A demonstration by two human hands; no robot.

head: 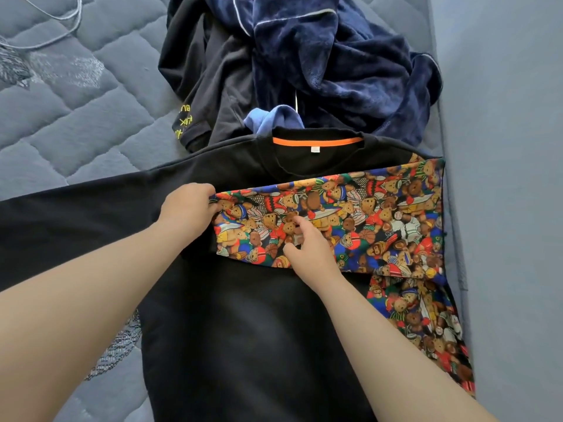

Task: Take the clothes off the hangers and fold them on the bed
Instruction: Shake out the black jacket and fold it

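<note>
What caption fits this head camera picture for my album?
Left hand and right hand fold the teddy-bear sleeve over the black shirt on the bed.

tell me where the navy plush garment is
In the head view the navy plush garment lies heaped at top centre-right on the bed, just beyond the orange-lined collar of the black top and partly over a black garment with yellow print.

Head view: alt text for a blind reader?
A left hand pinches the cuff of a bear-print sleeve folded across a black sweatshirt on a grey quilted bed; the right hand touches the sleeve. Dark clothes lie heaped beyond.
</note>
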